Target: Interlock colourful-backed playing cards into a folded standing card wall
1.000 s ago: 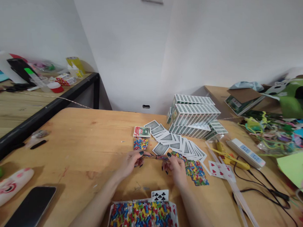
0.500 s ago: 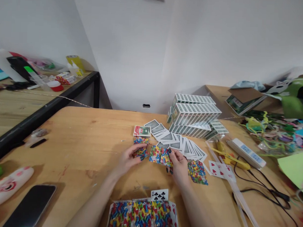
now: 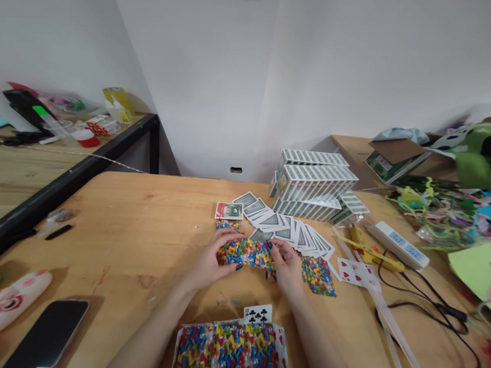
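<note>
My left hand (image 3: pixel 211 260) has its thumb and fingers closed around the left end of a strip of cards covered in a multicoloured pattern (image 3: pixel 249 253). On the strip's right end, my right hand (image 3: pixel 287 263) pinches it between thumb and fingers. Another multicoloured card piece (image 3: pixel 319 276) lies just right of my right hand. Behind my left hand, part of a further multicoloured piece (image 3: pixel 228 225) shows below a card pack (image 3: pixel 229 211). Close to me sits a block of multicoloured card pieces (image 3: pixel 227 347), with a ten of clubs (image 3: pixel 258 314) sticking out at its back edge.
Loose cards (image 3: pixel 282 224) are fanned face down behind my hands, before stacked striped card boxes (image 3: pixel 316 184). At right lie heart cards (image 3: pixel 357 274), a yellow glue gun (image 3: pixel 374 255), a power strip (image 3: pixel 398 245) and cables. A phone (image 3: pixel 47 333) lies front left.
The right hand's strip has moved left and the left hand's fingers have closed at its left end. The pieces, apart before, now look like one longer strip. The view shifted slightly.
</note>
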{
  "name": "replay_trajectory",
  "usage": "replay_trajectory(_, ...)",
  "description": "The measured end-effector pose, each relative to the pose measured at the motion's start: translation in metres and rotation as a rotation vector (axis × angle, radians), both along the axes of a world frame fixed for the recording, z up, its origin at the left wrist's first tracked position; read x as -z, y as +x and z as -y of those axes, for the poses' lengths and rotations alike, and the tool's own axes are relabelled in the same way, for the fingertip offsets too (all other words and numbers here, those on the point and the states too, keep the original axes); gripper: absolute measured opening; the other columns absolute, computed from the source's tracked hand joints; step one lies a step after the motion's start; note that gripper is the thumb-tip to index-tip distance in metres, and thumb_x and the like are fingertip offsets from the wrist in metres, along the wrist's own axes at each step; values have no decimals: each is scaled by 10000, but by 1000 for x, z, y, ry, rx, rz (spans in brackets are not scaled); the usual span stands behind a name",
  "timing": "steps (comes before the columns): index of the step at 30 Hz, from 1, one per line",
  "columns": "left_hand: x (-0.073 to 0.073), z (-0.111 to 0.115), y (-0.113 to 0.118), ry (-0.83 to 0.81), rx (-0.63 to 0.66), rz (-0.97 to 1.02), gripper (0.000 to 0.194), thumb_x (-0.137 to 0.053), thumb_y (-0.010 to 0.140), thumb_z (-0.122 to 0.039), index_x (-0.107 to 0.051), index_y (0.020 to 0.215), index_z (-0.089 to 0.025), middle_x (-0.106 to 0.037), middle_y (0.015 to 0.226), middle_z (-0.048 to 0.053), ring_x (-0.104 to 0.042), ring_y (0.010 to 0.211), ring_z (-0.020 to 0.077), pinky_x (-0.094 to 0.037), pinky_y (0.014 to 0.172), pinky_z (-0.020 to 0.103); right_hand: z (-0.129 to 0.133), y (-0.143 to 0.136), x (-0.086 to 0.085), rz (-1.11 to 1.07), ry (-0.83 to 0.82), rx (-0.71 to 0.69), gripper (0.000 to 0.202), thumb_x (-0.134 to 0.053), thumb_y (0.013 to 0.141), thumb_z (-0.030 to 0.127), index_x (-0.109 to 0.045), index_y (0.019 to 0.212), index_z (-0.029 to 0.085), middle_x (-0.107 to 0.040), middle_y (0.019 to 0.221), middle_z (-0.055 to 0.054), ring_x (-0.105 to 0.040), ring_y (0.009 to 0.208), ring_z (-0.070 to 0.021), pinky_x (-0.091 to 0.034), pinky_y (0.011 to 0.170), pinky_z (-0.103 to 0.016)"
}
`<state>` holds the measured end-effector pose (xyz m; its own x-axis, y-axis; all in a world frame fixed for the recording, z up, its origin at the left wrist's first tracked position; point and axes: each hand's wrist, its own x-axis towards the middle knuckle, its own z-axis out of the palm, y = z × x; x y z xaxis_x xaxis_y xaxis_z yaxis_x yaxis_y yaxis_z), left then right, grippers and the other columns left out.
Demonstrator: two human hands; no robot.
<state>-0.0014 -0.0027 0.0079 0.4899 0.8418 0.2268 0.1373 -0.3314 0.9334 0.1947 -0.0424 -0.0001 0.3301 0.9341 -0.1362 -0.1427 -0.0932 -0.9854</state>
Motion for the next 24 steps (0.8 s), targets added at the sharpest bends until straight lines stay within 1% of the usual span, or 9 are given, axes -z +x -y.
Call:
replay_trajectory(1, 1, 0, 0, 1, -14, 1, 517, -661, 695, -277, -507, 1187, -243, -404, 1257, 95, -377, 1202, 278, -294, 1018, 414, 0, 1, 0, 14, 3, 13, 322, -596, 708, 461, -529, 867, 189, -442, 507, 79, -365, 289, -61, -354, 262, -200)
replay_trajectory(5, 6, -2, 0, -41, -33, 16, 592, -689, 675, -246, -465, 1224, -252, -406, 1276, 93, -390, 1196, 270, -295, 1019, 409, -2, 9, 1, 35, 24, 162, 310, -576, 720, 445, -521, 894, 194, -439, 520, 73, -379, 325, -70, -373, 288, -201)
replay_trajectory(7, 7, -3, 0, -61, -20, 17, 616, -697, 666, -222, -455, 1232, -253, -421, 1271, 93, -393, 1197, 268, -293, 1020, 407, -3, 12, 3, 42, 26, 178, 308, -568, 725, 436, -519, 909, 194, -450, 539, 63, -391, 347, -75, -383, 302, -203)
replay_trajectory(13, 6, -3, 0, -41, -8, 5, 596, -692, 650, -164, -491, 1204, -253, -436, 1264, 87, -382, 1210, 270, -262, 1037, 417, -1, 6, 4, 130, 31, 124, 280, -540, 745, 433, -538, 890, 193, -443, 559, 50, -379, 376, -75, -367, 311, -192)
replay_trajectory(15, 6, -4, 1, -41, 11, 40, 562, -684, 658, -174, -512, 1188, -243, -445, 1260, 97, -393, 1202, 276, -267, 1032, 430, 0, 4, 2, 123, 30, 103, 290, -542, 743, 444, -536, 892, 196, -429, 551, 55, -372, 374, -77, -365, 304, -194)
replay_trajectory(19, 8, -5, 2, -53, 92, 150, 459, -640, 712, -199, -543, 1159, -233, -448, 1274, 109, -385, 1213, 269, -268, 1029, 443, 1, 2, 1, 80, 8, 2, 313, -550, 735, 474, -529, 883, 200, -428, 554, 61, -371, 370, -82, -377, 296, -207)
replay_trajectory(21, 9, -5, 2, -81, 102, 186, 463, -643, 716, -209, -537, 1166, -230, -434, 1289, 111, -359, 1233, 266, -258, 1037, 439, 0, 2, 3, 63, -5, -28, 316, -555, 732, 476, -525, 884, 201, -428, 561, 62, -364, 367, -79, -365, 290, -205)
replay_trajectory(24, 11, -5, 3, -202, 104, 223, 556, -669, 696, -222, -478, 1218, -226, -416, 1307, 115, -369, 1226, 266, -294, 1018, 424, -1, 3, 7, 73, 14, -38, 296, -568, 733, 453, -526, 876, 197, -431, 570, 56, -364, 392, -79, -333, 307, -189)
